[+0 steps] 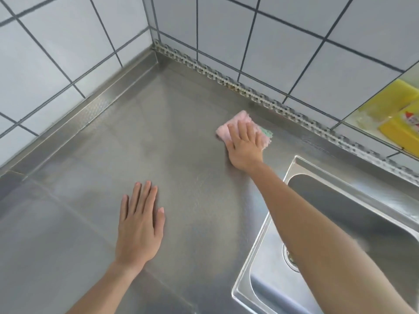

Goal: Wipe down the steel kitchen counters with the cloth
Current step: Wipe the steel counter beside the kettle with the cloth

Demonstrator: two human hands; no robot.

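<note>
Mid-wipe: right hand (244,146), fingers flat, presses the cloth (243,126) on the counter (181,137) at two o'clock; left hand (139,225) rests flat, fingers straight, at seven; next stroke likely needs steady pressure toward the corner.

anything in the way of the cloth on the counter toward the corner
Nothing visible: the right hand presses the cloth flat, and the counter toward the corner is bare. The left hand rests nearer the front, aside.

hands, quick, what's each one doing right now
Left hand: open, flat on the counter, holding nothing.
Right hand: open, fingers straight, pressing the pink cloth onto the counter.
</note>
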